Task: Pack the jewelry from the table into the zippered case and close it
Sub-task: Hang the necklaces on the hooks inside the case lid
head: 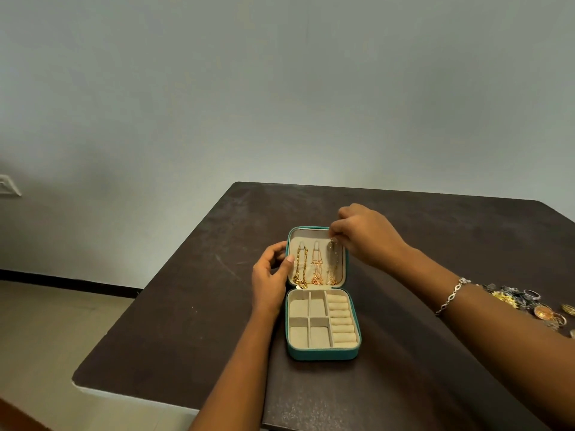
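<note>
A teal zippered case (322, 354) lies open on the dark table (193, 306), its lid flat at the far side. Three gold chains hang in the beige lid: left chain (299, 265), middle chain (316, 264), right chain (333, 262). My right hand (364, 233) pinches the top of the right chain at the lid's upper right corner. My left hand (270, 275) grips the lid's left edge, thumb on the lining. The base shows bare square compartments (306, 321) and ring rolls (342, 318) with nothing in them.
A heap of loose jewelry (529, 303), rings and dark and gold pieces, lies at the table's right edge beyond my right forearm. A silver bracelet (451, 295) sits on my right wrist. The table's left and front edges drop to the floor.
</note>
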Tool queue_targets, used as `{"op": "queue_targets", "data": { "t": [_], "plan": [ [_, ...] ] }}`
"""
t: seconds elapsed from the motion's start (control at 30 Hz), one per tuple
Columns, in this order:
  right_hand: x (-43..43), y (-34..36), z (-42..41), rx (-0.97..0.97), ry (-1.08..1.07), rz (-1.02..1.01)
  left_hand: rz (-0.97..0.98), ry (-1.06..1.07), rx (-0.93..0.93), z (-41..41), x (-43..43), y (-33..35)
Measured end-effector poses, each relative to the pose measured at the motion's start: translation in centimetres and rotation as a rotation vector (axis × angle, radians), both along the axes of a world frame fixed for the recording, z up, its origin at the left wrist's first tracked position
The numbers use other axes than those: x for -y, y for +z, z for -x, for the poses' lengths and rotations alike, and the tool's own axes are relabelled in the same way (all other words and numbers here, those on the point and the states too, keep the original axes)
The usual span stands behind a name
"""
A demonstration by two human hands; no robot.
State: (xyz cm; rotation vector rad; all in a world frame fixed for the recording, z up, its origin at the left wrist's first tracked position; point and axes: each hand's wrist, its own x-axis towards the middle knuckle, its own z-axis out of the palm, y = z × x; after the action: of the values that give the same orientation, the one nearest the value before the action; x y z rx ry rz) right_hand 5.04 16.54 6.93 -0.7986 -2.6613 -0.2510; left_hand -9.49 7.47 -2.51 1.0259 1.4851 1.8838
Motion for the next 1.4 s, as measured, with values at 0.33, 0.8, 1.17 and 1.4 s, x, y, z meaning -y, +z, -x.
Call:
{"op": "queue_targets", "data": {
  "t": [0.33, 0.8, 1.17, 1.4],
  "plan": [
    [-0.5, -2.0, 0.2, 0.009, 0.086, -0.299, -0.023, -0.021, -0.003, 0.0, -0.1, 0.0],
    [-1.6, -2.4, 0.6, -0.190, 0.120, -0.160, -0.034, -0.033, 0.002, 0.0, -0.2, 0.0],
    [-1.0, -2.0, -0.4, -0.206, 0.146, -0.006, -0.032, -0.036, 0.002, 0.0, 0.0, 0.2],
    [-0.9, -2.3, -2.1, -0.282, 0.128, 0.015, 0.036, -0.011, -0.041, 0.2, -0.2, -0.1]
  ]
}}
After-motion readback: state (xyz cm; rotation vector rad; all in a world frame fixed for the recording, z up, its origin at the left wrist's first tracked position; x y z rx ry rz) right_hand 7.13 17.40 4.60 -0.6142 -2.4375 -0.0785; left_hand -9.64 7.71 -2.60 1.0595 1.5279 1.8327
